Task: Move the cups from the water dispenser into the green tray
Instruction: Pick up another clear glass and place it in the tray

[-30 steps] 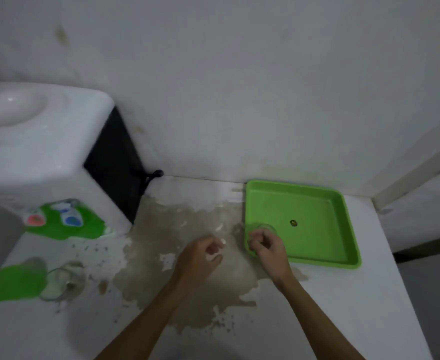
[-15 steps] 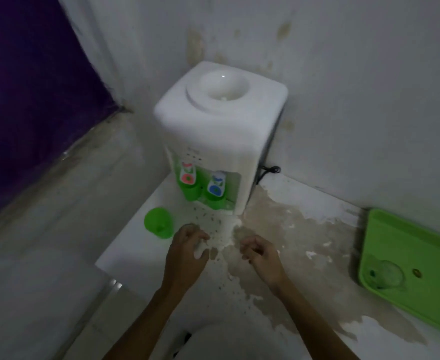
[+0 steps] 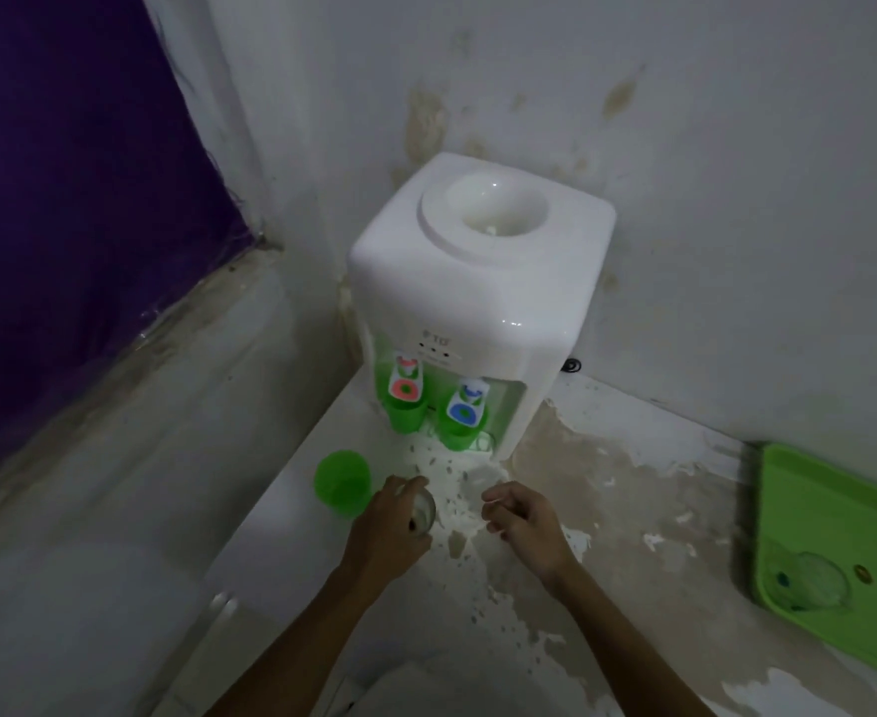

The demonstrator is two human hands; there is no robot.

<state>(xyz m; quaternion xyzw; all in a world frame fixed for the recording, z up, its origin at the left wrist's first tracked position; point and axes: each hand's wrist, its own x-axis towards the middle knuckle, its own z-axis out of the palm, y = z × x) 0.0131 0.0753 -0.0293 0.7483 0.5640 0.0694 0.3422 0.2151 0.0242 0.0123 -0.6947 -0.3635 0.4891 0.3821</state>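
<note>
A white water dispenser (image 3: 483,282) stands in the corner on the counter, with red and blue taps. In front of it a green cup (image 3: 342,483) stands upright. My left hand (image 3: 390,525) is curled around a clear glass cup (image 3: 423,512) just right of the green one. My right hand (image 3: 522,520) hovers beside it, fingers loosely curled, holding nothing. The green tray (image 3: 840,509) lies at the far right, with one clear glass cup (image 3: 809,582) in its near corner.
The white counter (image 3: 633,509) is stained brown and flaking in front of the dispenser. A wall runs behind, and a purple curtain (image 3: 64,199) hangs at the left. A black cable (image 3: 573,365) comes out behind the dispenser.
My view swung left from the tray to the dispenser. My right hand left a glass cup in the tray, and my left hand has closed around the glass cup by the green one.
</note>
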